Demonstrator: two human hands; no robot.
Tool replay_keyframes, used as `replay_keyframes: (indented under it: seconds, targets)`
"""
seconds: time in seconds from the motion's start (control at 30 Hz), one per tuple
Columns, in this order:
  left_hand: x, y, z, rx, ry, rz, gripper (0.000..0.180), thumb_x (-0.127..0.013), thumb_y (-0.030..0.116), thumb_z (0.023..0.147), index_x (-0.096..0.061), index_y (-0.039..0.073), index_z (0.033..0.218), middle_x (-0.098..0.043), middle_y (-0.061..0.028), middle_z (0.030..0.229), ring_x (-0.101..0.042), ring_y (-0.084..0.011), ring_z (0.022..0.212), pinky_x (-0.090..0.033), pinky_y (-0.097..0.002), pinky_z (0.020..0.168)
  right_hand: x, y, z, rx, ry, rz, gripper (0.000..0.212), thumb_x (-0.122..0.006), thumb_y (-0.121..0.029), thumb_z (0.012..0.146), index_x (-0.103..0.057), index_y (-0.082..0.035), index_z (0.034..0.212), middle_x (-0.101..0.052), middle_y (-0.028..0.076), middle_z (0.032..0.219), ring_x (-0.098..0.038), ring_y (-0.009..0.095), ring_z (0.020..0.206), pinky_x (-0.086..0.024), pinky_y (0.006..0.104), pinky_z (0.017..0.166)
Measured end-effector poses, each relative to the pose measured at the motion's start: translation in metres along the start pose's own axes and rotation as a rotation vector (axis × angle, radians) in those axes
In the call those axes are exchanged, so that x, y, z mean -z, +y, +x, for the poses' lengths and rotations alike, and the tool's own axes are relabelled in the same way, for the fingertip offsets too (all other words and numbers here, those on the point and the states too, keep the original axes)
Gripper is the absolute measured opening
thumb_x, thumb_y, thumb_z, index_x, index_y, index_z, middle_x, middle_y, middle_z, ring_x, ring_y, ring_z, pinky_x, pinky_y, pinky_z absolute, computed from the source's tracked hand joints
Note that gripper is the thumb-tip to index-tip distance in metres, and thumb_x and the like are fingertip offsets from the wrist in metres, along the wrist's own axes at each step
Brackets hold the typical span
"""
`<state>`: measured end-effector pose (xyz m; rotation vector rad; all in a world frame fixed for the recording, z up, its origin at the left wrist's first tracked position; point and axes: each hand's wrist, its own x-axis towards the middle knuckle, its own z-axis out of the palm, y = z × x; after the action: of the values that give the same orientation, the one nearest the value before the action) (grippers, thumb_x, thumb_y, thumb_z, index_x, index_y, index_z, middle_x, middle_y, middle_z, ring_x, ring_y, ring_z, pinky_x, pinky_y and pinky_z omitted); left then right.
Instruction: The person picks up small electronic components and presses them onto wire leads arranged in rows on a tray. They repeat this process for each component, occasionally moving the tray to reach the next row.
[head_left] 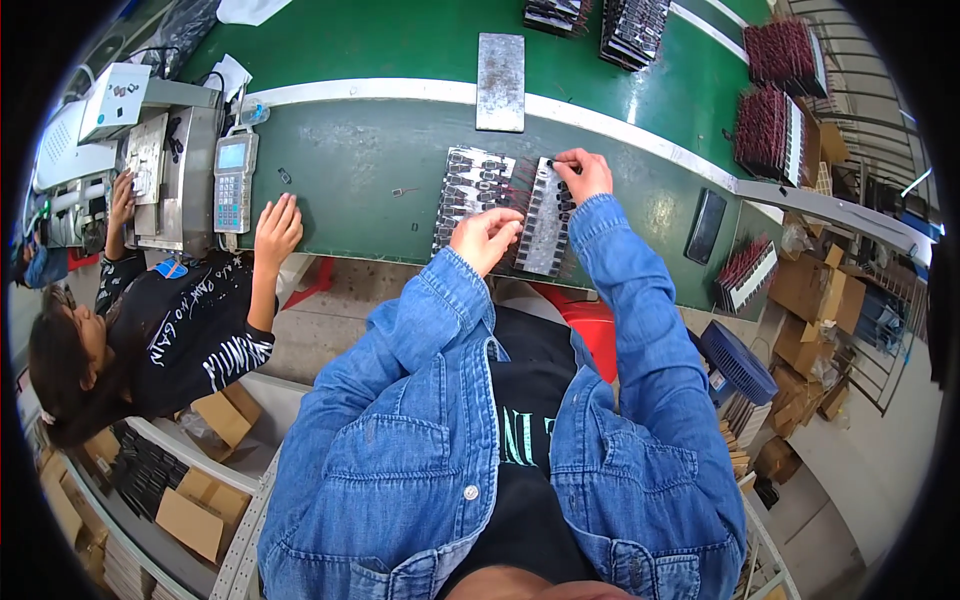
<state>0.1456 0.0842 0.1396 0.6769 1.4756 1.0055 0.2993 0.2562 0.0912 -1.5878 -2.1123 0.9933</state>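
Note:
My right hand (583, 172) is closed in a pinch at the far end of a narrow metal fixture bar (545, 222), and a small black part (552, 164) shows at its fingertips. Dark pieces line the bar's right side. My left hand (485, 240) has its thumb and fingers drawn together just left of the bar; whatever they pinch is too small to make out. Under and beyond that hand lies a pale board (472, 176) covered in rows of small black parts. Thin red wires (522, 185) run between the board and the bar.
Several wired stacks (780, 135) stand at the right; a phone (706, 226) lies nearer. Beyond the bar is a metal plate (501, 82). Leftward are a loose wired part (404, 191), a keypad unit (234, 185) and a co-worker's hand (278, 230) on the table.

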Motion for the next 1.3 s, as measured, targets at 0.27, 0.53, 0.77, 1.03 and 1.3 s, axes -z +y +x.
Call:
replay_keyframes:
  seconds: [0.27,0.53,0.77,1.03,1.3]
  targets:
    - [0.001,-0.023,-0.018,0.061,-0.055,-0.058,0.020,-0.054,0.014,0.093,-0.063,0.004,0.108,-0.068,-0.0047,0.093,-0.063,-0.0096,0.080,-0.052,-0.0235,0.068,-0.018,0.005,0.003,0.226,0.106,-0.120,0.012,-0.071,-0.015,0.074,-0.069,-0.013,0.085,-0.061,0.005,0.085,-0.054,0.026,0.094,-0.043,0.0373,0.085]
    - [0.036,-0.025,-0.031,0.009,0.144,-0.058,0.019,-0.054,0.014,0.094,-0.063,0.004,0.107,-0.068,-0.0043,0.090,-0.063,-0.0094,0.077,-0.052,-0.0234,0.066,-0.020,-0.026,-0.020,0.592,0.179,-0.402,0.007,-0.068,-0.016,0.077,-0.067,-0.014,0.083,-0.060,0.003,0.084,-0.054,0.024,0.091,-0.041,0.0396,0.083]
    - [0.156,-0.049,-0.008,-0.053,0.868,-0.156,0.017,-0.054,0.013,0.093,-0.064,0.004,0.103,-0.066,-0.0024,0.082,-0.059,-0.0078,0.062,-0.049,-0.0220,0.056,-0.012,-0.008,-0.024,0.653,0.151,-0.584,0.008,-0.067,-0.016,0.075,-0.063,-0.014,0.082,-0.059,0.004,0.083,-0.054,0.024,0.087,-0.040,0.0414,0.082]
    - [0.280,-0.114,0.021,-0.084,1.532,0.524,0.027,-0.069,0.011,0.077,-0.065,0.001,0.102,-0.064,-0.0128,0.088,-0.062,-0.0264,0.078,-0.051,-0.0335,0.072,-0.010,-0.021,-0.015,0.573,0.028,-0.690,0.013,-0.066,-0.016,0.075,-0.061,-0.011,0.087,-0.059,0.005,0.089,-0.054,0.024,0.090,-0.040,0.0417,0.083]
    - [0.319,-0.119,0.007,-0.093,1.322,0.762,0.020,-0.071,0.013,0.076,-0.066,-0.001,0.091,-0.064,-0.0148,0.084,-0.063,-0.0277,0.074,-0.051,-0.0363,0.074,-0.034,-0.020,-0.013,0.444,-0.024,-0.796,0.015,-0.065,-0.019,0.076,-0.062,-0.014,0.090,-0.062,0.005,0.086,-0.057,0.023,0.090,-0.041,0.0400,0.081]
